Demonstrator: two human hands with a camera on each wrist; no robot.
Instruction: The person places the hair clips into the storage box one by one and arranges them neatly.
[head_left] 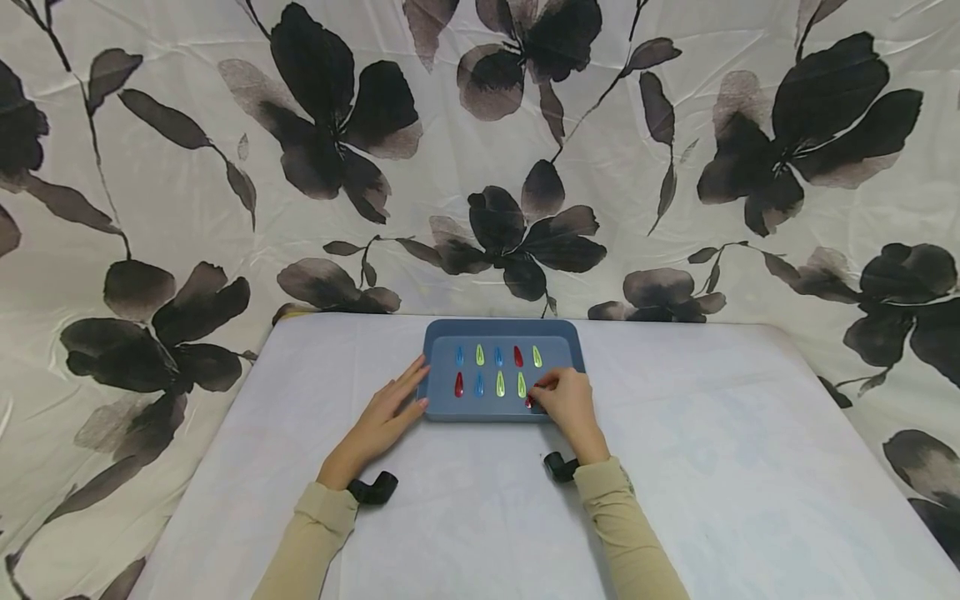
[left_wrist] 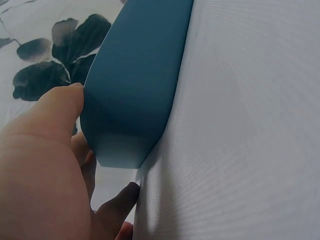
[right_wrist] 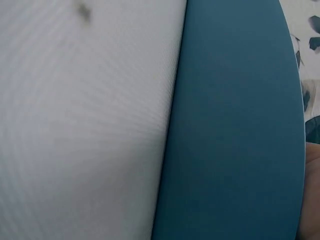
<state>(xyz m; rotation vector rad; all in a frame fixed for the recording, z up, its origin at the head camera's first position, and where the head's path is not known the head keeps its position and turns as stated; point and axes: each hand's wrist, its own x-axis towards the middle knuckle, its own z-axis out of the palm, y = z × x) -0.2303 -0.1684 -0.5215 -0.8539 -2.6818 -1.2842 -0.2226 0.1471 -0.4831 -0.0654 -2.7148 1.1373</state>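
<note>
at the blue tray's point(head_left: 501, 330) near right corner, the right hand point(head_left: 567, 406) pinched a red clip point(head_left: 528, 402), its long axis pointing away; the left hand point(head_left: 386, 414) lay flat-fingered against the tray's left edge.

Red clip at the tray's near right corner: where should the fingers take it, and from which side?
Pinch the red clip across its narrow width at the rounded end, coming from above on the near side, as the right hand does. It lies flat in the blue tray, whose raised rim probably blocks a side approach. The left hand steadies the tray.
</note>
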